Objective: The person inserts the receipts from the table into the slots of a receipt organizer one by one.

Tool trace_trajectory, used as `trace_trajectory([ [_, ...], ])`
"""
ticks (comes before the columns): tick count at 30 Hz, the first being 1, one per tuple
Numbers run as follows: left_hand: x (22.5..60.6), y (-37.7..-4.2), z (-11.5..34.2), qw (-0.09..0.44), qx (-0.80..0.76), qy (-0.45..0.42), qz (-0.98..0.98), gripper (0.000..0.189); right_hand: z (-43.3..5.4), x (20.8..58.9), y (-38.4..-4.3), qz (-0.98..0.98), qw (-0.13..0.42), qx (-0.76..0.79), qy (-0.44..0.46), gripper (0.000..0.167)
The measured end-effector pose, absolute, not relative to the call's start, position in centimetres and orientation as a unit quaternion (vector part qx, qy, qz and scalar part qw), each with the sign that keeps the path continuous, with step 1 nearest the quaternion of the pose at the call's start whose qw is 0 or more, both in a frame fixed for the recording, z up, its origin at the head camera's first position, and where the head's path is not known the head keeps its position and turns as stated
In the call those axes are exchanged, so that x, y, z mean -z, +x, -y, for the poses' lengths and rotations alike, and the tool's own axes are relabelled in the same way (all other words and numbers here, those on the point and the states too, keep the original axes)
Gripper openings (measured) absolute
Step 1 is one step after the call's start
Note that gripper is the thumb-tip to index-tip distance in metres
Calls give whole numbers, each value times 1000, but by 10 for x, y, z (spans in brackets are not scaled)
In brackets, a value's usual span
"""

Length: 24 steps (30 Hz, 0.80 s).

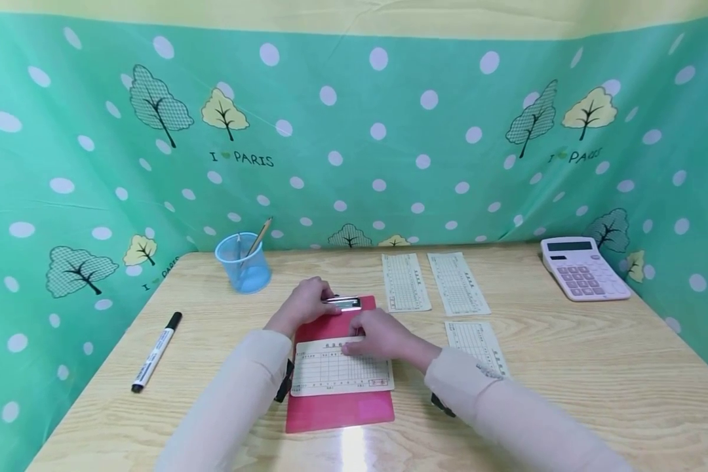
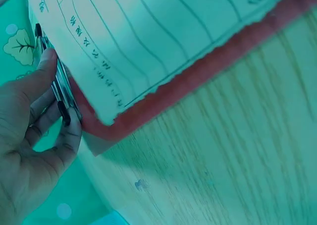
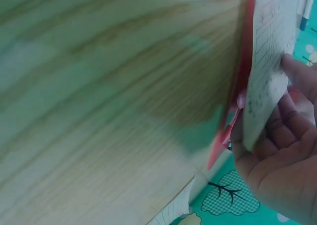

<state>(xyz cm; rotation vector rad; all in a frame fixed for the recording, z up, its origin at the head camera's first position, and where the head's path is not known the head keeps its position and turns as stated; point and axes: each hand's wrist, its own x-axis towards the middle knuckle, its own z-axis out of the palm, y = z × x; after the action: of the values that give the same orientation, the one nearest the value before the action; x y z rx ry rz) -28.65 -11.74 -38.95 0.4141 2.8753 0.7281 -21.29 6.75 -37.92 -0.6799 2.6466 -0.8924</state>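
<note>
A pink-red clipboard lies on the table with its metal clip at the far end. My left hand grips that clip; in the left wrist view, thumb and fingers press on the clip from both sides. Across the board is a cream printed form slip. The right hand pinches this slip near its upper right, thumb on top and fingers beneath. In the right wrist view the slip stands a little off the board, which partly hides behind it.
Three more printed slips lie to the right: one, another and a nearer one partly behind the right sleeve. A pink calculator sits far right. At left are a blue mesh pen cup and a marker.
</note>
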Motion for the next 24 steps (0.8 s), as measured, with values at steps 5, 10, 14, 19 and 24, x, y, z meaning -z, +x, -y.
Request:
trace_trajectory([
  [5,388,-286,117,74,-239,137,-959,25,-64,381,-213,-915,126,306,-230,13],
  [10,388,-286,116,75,-240,132,-959,24,-68,375,-213,-918,123,298,-231,24],
  [14,387,-285,115,75,-240,130,-959,26,-78,371,-208,-926,114,281,-224,33],
  [19,387,-282,115,78,-238,121,-960,30,-92,374,-196,-937,109,224,-244,38],
  [24,388,-283,116,77,-243,120,-959,28,-96,379,-192,-944,80,199,-252,41],
])
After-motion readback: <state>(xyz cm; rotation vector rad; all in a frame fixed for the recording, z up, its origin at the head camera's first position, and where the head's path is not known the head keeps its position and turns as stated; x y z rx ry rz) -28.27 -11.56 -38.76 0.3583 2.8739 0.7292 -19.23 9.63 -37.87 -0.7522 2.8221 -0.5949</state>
